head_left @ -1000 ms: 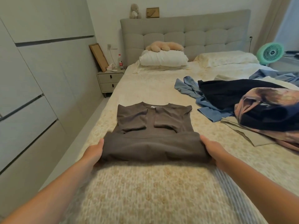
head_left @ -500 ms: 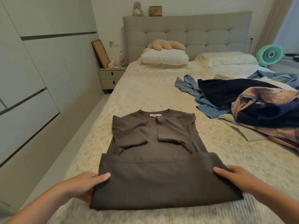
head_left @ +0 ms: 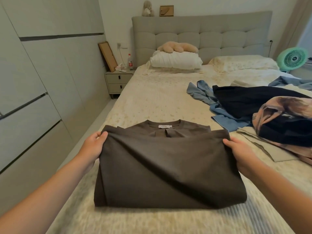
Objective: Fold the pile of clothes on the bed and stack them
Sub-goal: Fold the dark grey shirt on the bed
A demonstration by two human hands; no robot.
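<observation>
A dark brown T-shirt lies on the bed in front of me, its lower half doubled over towards the collar, where a white label shows. My left hand grips the left corner of the folded edge. My right hand grips the right corner. The folded edge hangs raised just short of the neckline, and the sleeves are hidden under it. To the right lies the unfolded pile: a blue garment, a black one and a pink-and-navy printed one.
A beige cloth lies flat under the pile's near side. Pillows and a plush toy sit at the headboard. A nightstand and wardrobe doors line the left; a green fan stands at the right.
Both hands have carried the shirt's folded lower edge away from me towards the collar, so it now covers the sleeves. The view has dipped closer to the shirt.
</observation>
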